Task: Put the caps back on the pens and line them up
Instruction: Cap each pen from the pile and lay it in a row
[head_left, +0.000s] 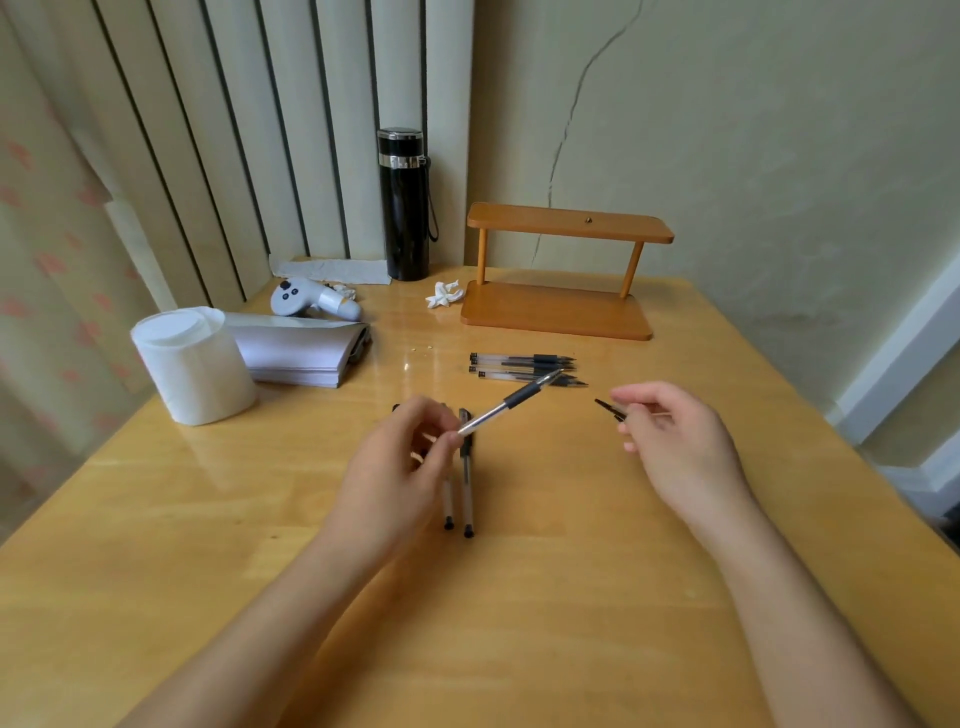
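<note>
My left hand (402, 467) grips the rear end of an uncapped clear pen (511, 402) with a black grip; its tip points up and to the right. My right hand (670, 436) pinches a black pen cap (609, 408), a short gap from that tip. Under my left hand two capped pens (467, 488) lie side by side on the wooden table (519, 597), pointing away from me; the left one is partly hidden. Further back, several uncapped pens (524, 368) lie in a stack with tips to the right.
A wooden two-tier shelf (561, 270) stands at the back, a black flask (405, 205) to its left. A white paper roll (192, 364), a stack of paper (301, 351), a white controller (311, 302) and crumpled tissue (444, 295) occupy the back left.
</note>
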